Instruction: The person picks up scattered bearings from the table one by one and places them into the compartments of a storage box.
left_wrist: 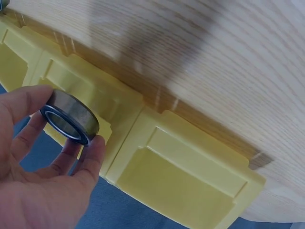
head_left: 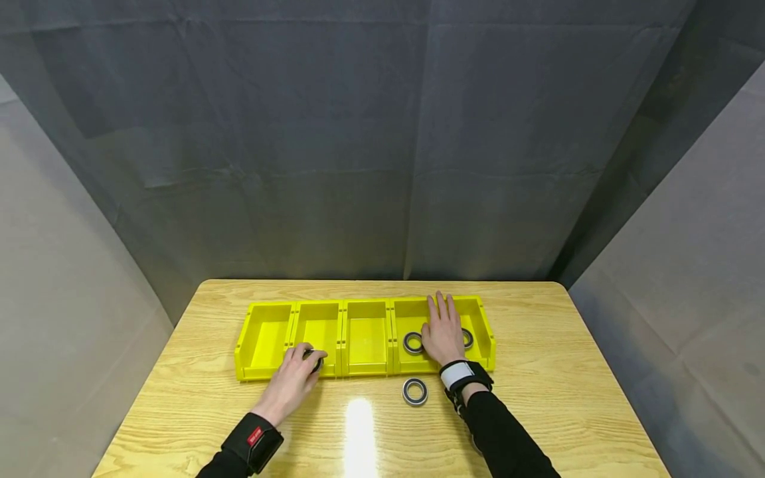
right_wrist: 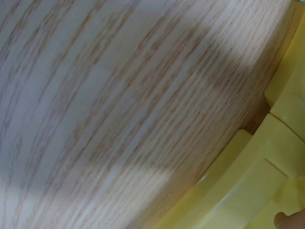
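My left hand [head_left: 291, 382] pinches a ball bearing [left_wrist: 78, 112] between thumb and fingertips, its ring tilted. It holds the bearing over the front of the second compartment from the left in the row of yellow bins [left_wrist: 178, 183]. My right hand [head_left: 443, 335] reaches into the right end of the row, fingers extended toward the back wall. One bearing [head_left: 406, 342] lies in there just left of that hand, and another bearing [head_left: 470, 339] shows at its right side. Whatever is beneath the palm is hidden. Only a fingertip [right_wrist: 289, 221] of the right hand appears in the right wrist view.
A loose bearing [head_left: 407, 392] lies on the wooden table [head_left: 179, 398] in front of the bins. Beside the right forearm, a round edge [head_left: 476, 445] is mostly covered by the sleeve. Dark grey cloth [head_left: 335, 146] hangs behind the table, with lighter panels at both sides.
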`<action>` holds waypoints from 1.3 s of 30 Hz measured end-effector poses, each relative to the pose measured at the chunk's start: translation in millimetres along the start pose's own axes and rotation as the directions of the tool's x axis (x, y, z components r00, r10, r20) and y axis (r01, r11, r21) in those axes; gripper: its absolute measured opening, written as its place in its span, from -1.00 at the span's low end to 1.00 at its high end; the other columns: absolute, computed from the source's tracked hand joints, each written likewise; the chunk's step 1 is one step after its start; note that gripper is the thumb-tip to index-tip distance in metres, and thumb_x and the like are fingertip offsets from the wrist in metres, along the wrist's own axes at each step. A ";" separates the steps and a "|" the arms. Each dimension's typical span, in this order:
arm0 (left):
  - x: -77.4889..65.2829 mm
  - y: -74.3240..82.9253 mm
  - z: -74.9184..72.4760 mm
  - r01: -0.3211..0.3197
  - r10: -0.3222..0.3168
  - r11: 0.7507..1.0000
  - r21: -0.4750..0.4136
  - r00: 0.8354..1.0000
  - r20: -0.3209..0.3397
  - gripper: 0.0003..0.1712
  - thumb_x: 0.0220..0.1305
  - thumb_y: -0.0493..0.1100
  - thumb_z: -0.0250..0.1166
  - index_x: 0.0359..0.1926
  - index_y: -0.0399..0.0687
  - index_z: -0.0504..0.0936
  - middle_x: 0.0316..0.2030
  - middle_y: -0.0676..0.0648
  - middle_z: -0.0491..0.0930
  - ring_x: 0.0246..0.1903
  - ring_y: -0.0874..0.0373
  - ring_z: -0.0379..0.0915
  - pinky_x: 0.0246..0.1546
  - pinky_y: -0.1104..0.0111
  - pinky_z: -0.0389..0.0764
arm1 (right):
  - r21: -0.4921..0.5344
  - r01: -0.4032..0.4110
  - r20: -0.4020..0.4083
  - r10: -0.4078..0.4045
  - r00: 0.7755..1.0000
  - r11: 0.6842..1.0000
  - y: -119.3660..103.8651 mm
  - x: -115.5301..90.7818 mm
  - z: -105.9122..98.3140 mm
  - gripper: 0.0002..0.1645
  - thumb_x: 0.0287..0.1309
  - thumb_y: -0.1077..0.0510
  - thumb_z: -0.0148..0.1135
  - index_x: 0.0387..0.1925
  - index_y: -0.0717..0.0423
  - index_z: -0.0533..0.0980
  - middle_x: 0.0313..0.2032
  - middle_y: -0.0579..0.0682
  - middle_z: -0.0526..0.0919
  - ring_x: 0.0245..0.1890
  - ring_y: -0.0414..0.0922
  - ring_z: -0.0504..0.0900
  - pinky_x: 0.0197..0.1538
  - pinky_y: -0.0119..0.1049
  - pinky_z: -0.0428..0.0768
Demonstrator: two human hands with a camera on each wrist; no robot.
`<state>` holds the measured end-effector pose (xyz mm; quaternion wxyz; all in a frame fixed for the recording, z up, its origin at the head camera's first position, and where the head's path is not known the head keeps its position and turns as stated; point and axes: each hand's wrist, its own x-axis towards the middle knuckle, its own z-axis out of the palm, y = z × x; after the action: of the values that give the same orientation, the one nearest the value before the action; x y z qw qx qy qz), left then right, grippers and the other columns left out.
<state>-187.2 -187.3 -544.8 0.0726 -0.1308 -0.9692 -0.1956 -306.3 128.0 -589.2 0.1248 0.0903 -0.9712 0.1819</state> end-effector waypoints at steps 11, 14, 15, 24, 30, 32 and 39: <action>-2.8 -1.2 3.0 -0.024 0.024 1.000 -0.003 1.000 -0.016 -0.63 0.24 -0.33 0.40 0.07 -0.12 0.66 0.05 -0.30 0.53 0.04 -0.26 0.48 -0.21 0.02 0.69 | 0.009 -0.003 0.004 0.003 1.000 1.000 -0.3 -0.3 0.2 -0.25 0.31 0.19 0.21 0.47 0.23 0.23 0.52 0.28 0.17 0.54 0.29 0.08 0.47 0.25 0.28; -2.3 -0.4 2.7 -0.014 0.014 1.000 -0.005 1.000 -0.006 -0.62 0.24 -0.34 0.39 0.09 -0.12 0.66 0.06 -0.30 0.52 0.04 -0.25 0.48 -0.21 0.03 0.69 | 0.002 -0.003 0.003 0.003 1.000 1.000 0.0 -0.3 0.8 -0.25 0.31 0.19 0.21 0.46 0.23 0.24 0.51 0.28 0.18 0.54 0.29 0.08 0.46 0.25 0.30; -1.9 -0.2 2.4 -0.013 0.012 1.000 -0.005 1.000 -0.005 -0.62 0.24 -0.34 0.40 0.09 -0.12 0.66 0.07 -0.30 0.52 0.04 -0.25 0.48 -0.21 0.03 0.69 | -0.001 -0.002 0.002 0.002 1.000 1.000 0.2 -0.2 0.9 -0.25 0.31 0.19 0.21 0.46 0.23 0.24 0.51 0.28 0.18 0.54 0.29 0.08 0.46 0.25 0.30; 0.1 -1.0 4.1 -0.023 0.023 1.000 -0.004 0.999 -0.026 -0.63 0.23 -0.34 0.40 0.07 -0.12 0.66 0.05 -0.29 0.53 0.03 -0.24 0.49 -0.14 0.01 0.68 | -0.003 -0.009 0.007 0.009 1.000 1.000 -1.8 0.4 -0.7 -0.23 0.29 0.18 0.25 0.47 0.21 0.23 0.51 0.28 0.18 0.54 0.28 0.09 0.48 0.22 0.29; 2.1 -1.1 6.2 -0.032 0.032 0.999 -0.013 0.999 -0.030 -0.63 0.23 -0.33 0.40 0.07 -0.13 0.66 0.05 -0.30 0.53 0.02 -0.24 0.49 -0.16 0.01 0.68 | -0.007 -0.004 -0.007 0.004 1.000 1.000 -1.9 0.0 0.0 -0.23 0.27 0.19 0.26 0.46 0.22 0.25 0.50 0.28 0.21 0.54 0.28 0.11 0.48 0.21 0.29; 2.8 -0.8 6.9 -0.035 0.035 0.999 -0.009 0.999 -0.030 -0.64 0.24 -0.33 0.40 0.07 -0.13 0.65 0.05 -0.30 0.53 0.01 -0.23 0.48 -0.16 0.01 0.68 | -0.009 -0.006 -0.002 0.006 1.000 1.000 -1.2 0.1 0.6 -0.23 0.28 0.18 0.25 0.46 0.22 0.24 0.51 0.28 0.19 0.55 0.28 0.08 0.49 0.21 0.28; 5.5 -0.1 7.9 -0.035 0.035 0.999 -0.010 0.999 -0.032 -0.65 0.25 -0.33 0.39 0.07 -0.12 0.65 0.05 -0.29 0.53 0.01 -0.22 0.48 -0.10 0.03 0.66 | -0.014 -0.002 -0.005 0.002 1.000 1.000 0.6 1.1 2.2 -0.24 0.29 0.18 0.23 0.46 0.23 0.24 0.51 0.28 0.19 0.54 0.28 0.09 0.49 0.22 0.27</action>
<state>-193.2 -183.1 -551.0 0.0909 -0.1450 -0.9644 -0.2015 -307.9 127.5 -591.1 0.1279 0.0880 -0.9722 0.1754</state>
